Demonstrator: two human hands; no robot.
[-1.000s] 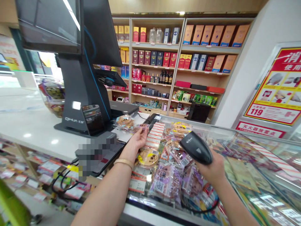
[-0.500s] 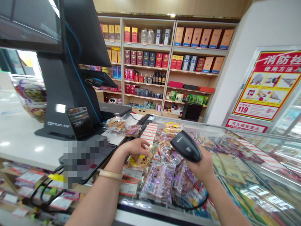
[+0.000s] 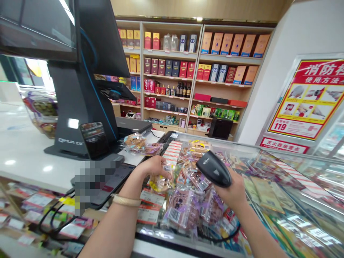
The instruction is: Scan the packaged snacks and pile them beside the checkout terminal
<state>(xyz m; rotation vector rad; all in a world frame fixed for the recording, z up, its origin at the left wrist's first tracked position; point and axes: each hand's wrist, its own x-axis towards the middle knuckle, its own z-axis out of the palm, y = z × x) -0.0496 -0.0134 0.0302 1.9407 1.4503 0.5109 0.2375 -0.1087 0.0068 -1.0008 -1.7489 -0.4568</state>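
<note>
My right hand [image 3: 234,191] is wrapped around the grip of a black barcode scanner [image 3: 213,167], whose head points to the upper left above the glass counter. My left hand [image 3: 152,166], with a beige bangle on its wrist, pinches a clear snack packet [image 3: 160,183] with yellow print. A barcode shows on that packet beside the fingertips. Between and below my hands lie several purple-printed snack packets [image 3: 181,209], one with its barcode facing up. The scanner's black cable [image 3: 224,238] curls over the counter below my right hand.
A dark point-of-sale terminal [image 3: 77,96] stands on the white counter at left, with a phone-like device [image 3: 115,184] in front. More snack packets [image 3: 135,142] lie beside its base. Goods show under the glass countertop [image 3: 268,193]. Shelves [image 3: 172,53] of boxes and bottles line the back.
My left fingers have closed on the yellow-printed packet and tipped it up, so its barcode shows. The scanner stays nearly in place; the view has shifted slightly.
</note>
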